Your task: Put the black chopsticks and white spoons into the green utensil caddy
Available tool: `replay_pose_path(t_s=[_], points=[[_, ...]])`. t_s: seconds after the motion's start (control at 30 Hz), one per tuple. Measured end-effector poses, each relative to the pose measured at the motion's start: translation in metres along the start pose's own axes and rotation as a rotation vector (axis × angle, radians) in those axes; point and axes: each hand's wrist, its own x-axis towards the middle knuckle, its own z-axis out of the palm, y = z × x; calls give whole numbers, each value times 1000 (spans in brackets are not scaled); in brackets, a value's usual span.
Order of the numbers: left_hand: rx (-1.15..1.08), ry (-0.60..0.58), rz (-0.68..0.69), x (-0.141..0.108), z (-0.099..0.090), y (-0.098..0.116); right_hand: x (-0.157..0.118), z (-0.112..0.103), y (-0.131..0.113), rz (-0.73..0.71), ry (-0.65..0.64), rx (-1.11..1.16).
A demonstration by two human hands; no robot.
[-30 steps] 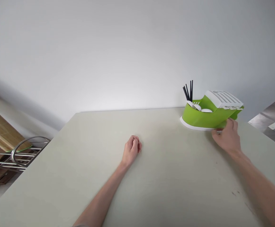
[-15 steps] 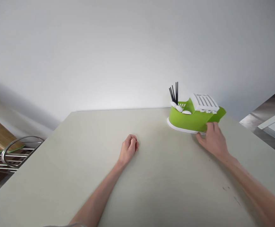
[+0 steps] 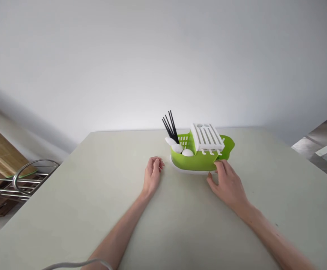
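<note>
A green and white utensil holder (image 3: 194,162) stands on the pale table, right of the middle. Black chopsticks (image 3: 171,127) and several white spoons (image 3: 177,148) rest in its left part; a white slotted rack (image 3: 207,138) with small hooks tops its middle. My right hand (image 3: 228,183) grips the lower front edge near the holder's right end, thumb and fingers bent on it. Just left of the holder, my left hand (image 3: 153,173) rests on the table with its fingers curled together, apart from the holder; nothing shows in it.
The pale table (image 3: 101,165) reaches back to a white wall (image 3: 140,67). Beyond its left edge are a metal wire rack (image 3: 17,184) and a wooden board (image 3: 4,150). A grey cable (image 3: 70,264) crosses near my left forearm.
The holder has moved left and nearer, with my right hand on it. My left hand has stayed almost in place, now close to the holder's left end.
</note>
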Motion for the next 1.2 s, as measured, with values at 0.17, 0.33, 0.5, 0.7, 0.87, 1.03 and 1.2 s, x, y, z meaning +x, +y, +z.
replay_pose_path(t_s=[0.17,0.33,0.5,0.7,0.87,1.03,1.2], points=[[-111,60,-17,2,-2,-3,-7,-6,-7,28,69,178],[-219,107,-34,15,-6,-11,-8,-15,-1,209,199,470],[-239,96,26,48,-9,20,-10,-3,19,577,199,689],[-212,-17,21,95,1,95,-10,8,28,739,31,827],[-270,-194,-97,111,20,125,-7,2,22,726,19,841],[-434,-229,-120,112,33,128,-6,1,20,718,-31,810],[-479,-109,-121,113,40,134,-5,1,19,683,-33,784]])
